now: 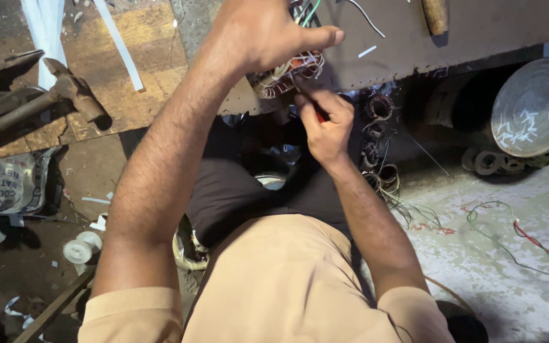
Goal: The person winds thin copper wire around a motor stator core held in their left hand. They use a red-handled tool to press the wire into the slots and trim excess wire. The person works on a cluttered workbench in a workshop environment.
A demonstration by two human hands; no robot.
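While the left hand [262, 32] clasps the wound stator [284, 75], the right hand's [325, 127] grip pinches a red tool [319, 116] angled up-left.

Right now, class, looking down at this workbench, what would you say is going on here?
A person seated at a bench works on a wound copper coil. The left hand grips it from above at the bench edge. The right hand pinches a thin red-handled tool with its tip at the windings. A hammer lies untouched on the wooden board at the left.
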